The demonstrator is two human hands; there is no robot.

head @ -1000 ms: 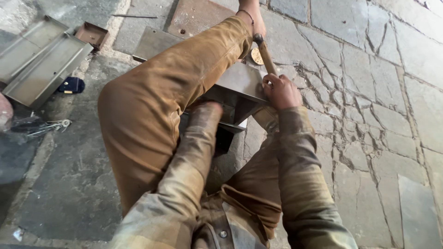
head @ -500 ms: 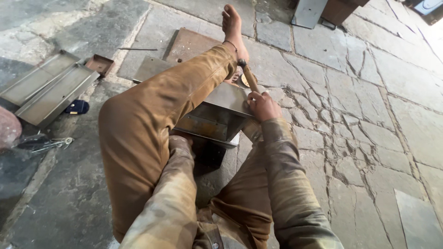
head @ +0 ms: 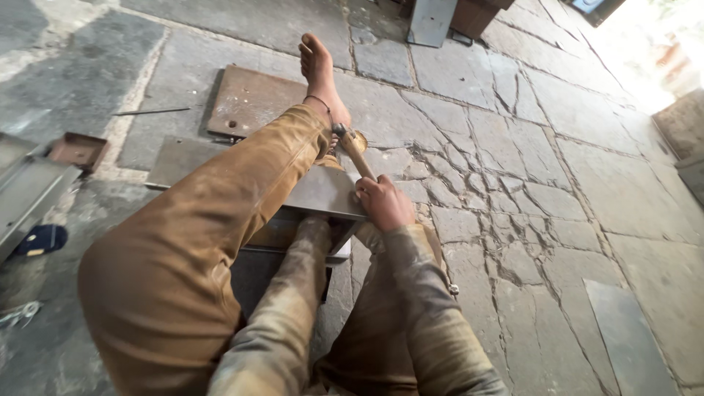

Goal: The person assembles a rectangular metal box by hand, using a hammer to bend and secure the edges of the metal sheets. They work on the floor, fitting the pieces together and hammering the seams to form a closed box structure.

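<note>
A folded grey sheet-metal piece [head: 323,194] lies centre frame, under the raised knee. The right hand [head: 385,204] is clenched around a wooden hammer handle [head: 356,152] pointing to 11 o'clock. The left hand is hidden; its grip cannot be told. A shallow metal tray [head: 29,192] lies at 9 o'clock, contents unclear.

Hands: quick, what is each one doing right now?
Right hand: closed around the wooden handle of a hammer.
Left hand: cannot be told, it is hidden under the metal sheet and the leg.
</note>
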